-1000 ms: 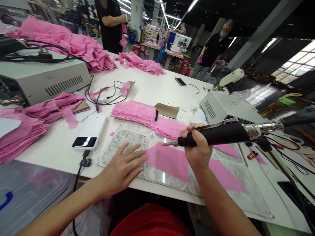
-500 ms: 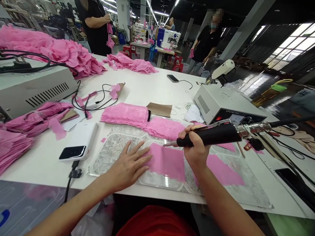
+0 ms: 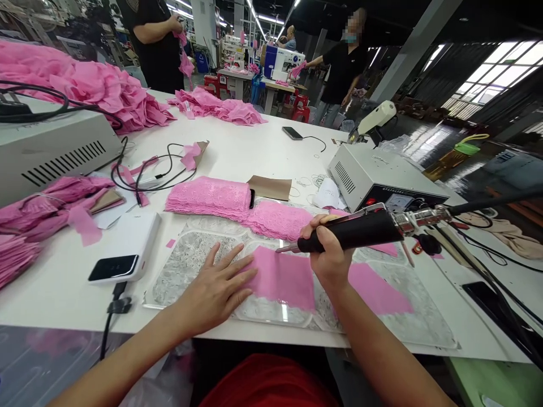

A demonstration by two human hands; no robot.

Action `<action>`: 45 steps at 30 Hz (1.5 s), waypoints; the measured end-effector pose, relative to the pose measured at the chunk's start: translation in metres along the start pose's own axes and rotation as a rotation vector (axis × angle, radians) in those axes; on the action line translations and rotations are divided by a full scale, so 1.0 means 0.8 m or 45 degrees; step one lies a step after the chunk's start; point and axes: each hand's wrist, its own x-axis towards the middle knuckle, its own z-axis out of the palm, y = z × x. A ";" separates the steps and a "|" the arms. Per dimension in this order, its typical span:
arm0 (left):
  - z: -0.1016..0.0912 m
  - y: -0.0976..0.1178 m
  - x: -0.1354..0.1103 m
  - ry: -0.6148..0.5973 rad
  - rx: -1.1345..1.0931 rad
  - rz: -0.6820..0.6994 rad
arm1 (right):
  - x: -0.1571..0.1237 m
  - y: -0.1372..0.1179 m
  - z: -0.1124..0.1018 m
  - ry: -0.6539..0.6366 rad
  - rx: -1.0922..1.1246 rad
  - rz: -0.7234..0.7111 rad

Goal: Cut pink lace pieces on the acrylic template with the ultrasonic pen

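My left hand [image 3: 216, 291] lies flat, fingers spread, its fingertips on the left edge of a pink fabric piece [image 3: 286, 282]. My right hand [image 3: 331, 254] is wrapped around a black corded hand tool [image 3: 352, 232] with a tapered metal tip. That tip touches or hovers just over the fabric's upper edge; I cannot tell which. Beneath the fabric is a clear, grey-patterned board [image 3: 182, 271]. A second pink piece [image 3: 377, 291] lies to the right of my right hand. Behind the hands sit two stacks of pink lace pieces, a left one [image 3: 207, 198] and a right one [image 3: 280, 219].
A grey box with a meter [image 3: 382, 175] stands at right, another grey box [image 3: 55, 152] at left. A white power bank [image 3: 127, 249] lies left of the board. Pink cloth heaps [image 3: 85, 85], cables and a phone [image 3: 292, 133] occupy the table. Several people stand beyond.
The view has shifted slightly, moving the table scene left. Both hands and the tool keep nearly the same place on the fabric. A co-worker at back right has stretched an arm out with pink cloth.
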 end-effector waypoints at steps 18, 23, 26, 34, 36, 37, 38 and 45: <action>0.000 -0.003 -0.001 0.034 0.058 0.037 | 0.008 -0.023 -0.013 0.128 -0.015 -0.052; -0.001 -0.003 0.000 0.020 0.061 0.039 | 0.006 -0.029 -0.027 0.160 -0.061 0.005; -0.002 -0.002 0.000 0.019 0.049 0.029 | 0.004 -0.026 -0.028 0.171 -0.052 0.021; -0.003 -0.002 0.001 0.030 0.042 0.025 | 0.004 -0.022 -0.026 0.172 -0.065 0.019; -0.003 -0.003 0.002 0.029 0.042 0.027 | 0.005 -0.022 -0.025 0.161 -0.083 0.013; -0.002 -0.003 0.002 0.029 0.041 0.028 | 0.005 -0.023 -0.024 0.157 -0.088 0.014; -0.002 -0.004 0.002 0.029 0.041 0.031 | 0.006 -0.023 -0.024 0.158 -0.090 0.017; -0.011 0.007 0.006 0.106 0.030 0.109 | 0.004 -0.046 -0.047 0.231 -0.038 0.059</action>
